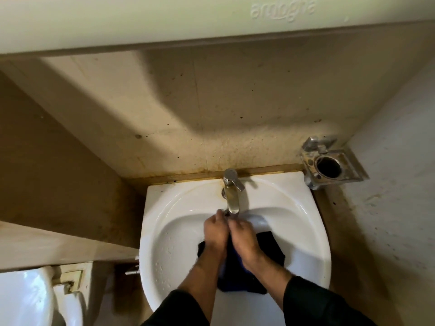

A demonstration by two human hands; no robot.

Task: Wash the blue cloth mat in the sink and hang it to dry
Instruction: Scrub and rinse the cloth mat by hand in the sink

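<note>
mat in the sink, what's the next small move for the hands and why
Probably rub the mat between both hands under the tap. The left hand and right hand already grip it together just below the spout, inside the sink; water flow isn't clearly visible.

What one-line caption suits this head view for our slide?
Both hands, left hand and right hand, press the blue cloth mat under the faucet in the white sink.

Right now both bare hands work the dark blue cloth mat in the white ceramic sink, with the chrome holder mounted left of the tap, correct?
Not quite: the head view shows the chrome holder mounted right of the chrome tap. Both hands, left and right, do work the dark blue cloth mat in the white ceramic sink.
</note>
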